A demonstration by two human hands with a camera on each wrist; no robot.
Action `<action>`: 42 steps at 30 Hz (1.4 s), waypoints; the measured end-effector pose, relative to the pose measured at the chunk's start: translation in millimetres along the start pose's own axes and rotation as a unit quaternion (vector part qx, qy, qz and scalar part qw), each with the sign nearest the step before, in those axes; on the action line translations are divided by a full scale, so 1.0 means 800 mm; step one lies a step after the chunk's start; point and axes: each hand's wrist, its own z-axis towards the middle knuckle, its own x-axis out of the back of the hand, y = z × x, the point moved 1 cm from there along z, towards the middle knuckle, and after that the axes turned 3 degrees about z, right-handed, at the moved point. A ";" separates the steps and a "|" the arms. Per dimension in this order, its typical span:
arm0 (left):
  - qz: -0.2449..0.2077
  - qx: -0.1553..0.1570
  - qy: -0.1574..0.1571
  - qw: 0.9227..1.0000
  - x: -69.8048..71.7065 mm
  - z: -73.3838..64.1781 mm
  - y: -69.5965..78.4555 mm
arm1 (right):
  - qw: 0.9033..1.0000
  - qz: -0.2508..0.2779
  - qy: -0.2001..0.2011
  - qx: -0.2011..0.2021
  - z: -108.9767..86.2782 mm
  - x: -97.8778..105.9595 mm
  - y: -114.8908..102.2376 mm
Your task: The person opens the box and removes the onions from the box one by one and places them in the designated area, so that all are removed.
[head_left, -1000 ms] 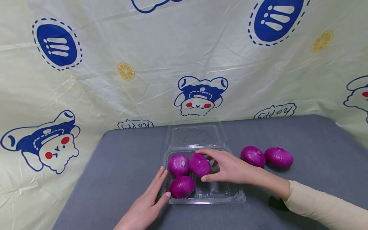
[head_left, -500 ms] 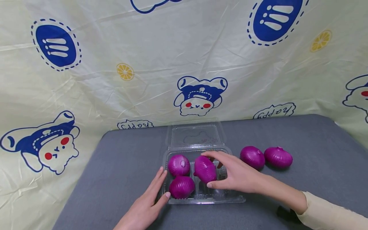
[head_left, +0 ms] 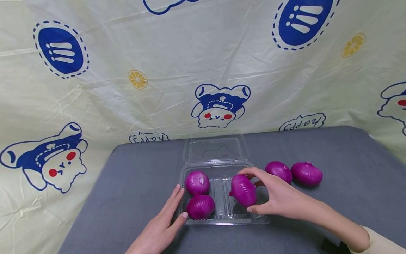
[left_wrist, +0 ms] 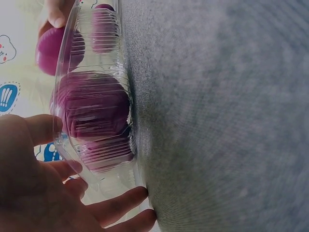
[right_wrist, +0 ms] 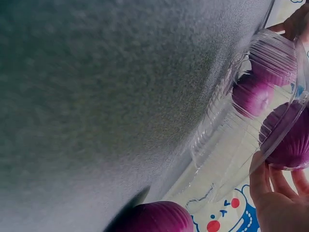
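Note:
My right hand (head_left: 276,194) grips a purple onion (head_left: 243,190) between thumb and fingers, over the right half of a clear plastic clamshell box (head_left: 222,222). In the right wrist view the held onion (right_wrist: 289,137) is partly above the box rim. Two more onions lie inside the box on its left side, one at the back (head_left: 197,182) and one in front (head_left: 201,207). My left hand (head_left: 160,222) rests along the box's left edge, its fingers extended and touching the wall; the left wrist view shows the same hand (left_wrist: 53,179) against the clear side.
Two onions sit side by side on the grey table (head_left: 139,176), right of the box: a nearer one (head_left: 278,171) and a farther-right one (head_left: 307,174). The box's lid (head_left: 217,148) lies folded back toward the printed curtain (head_left: 158,106).
My right hand has carried its onion rightward within the box area, away from the two onions on the left, and its tip has turned. The left hand has stayed in place.

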 end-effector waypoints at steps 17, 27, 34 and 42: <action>-0.006 -0.011 0.001 1.000 0.001 -0.003 0.001 | 0.998 0.002 0.064 0.009 -0.036 0.017 -0.003; -0.006 -0.017 0.004 1.000 0.002 -0.003 0.002 | 0.995 0.030 0.095 -0.006 -0.061 0.040 0.006; -0.004 -0.022 0.008 1.000 0.002 -0.003 0.001 | 0.994 -0.003 0.102 -0.038 -0.078 0.056 0.015; -0.007 -0.017 0.003 1.000 0.002 -0.002 0.002 | 0.991 -0.042 0.110 -0.063 -0.094 0.065 0.024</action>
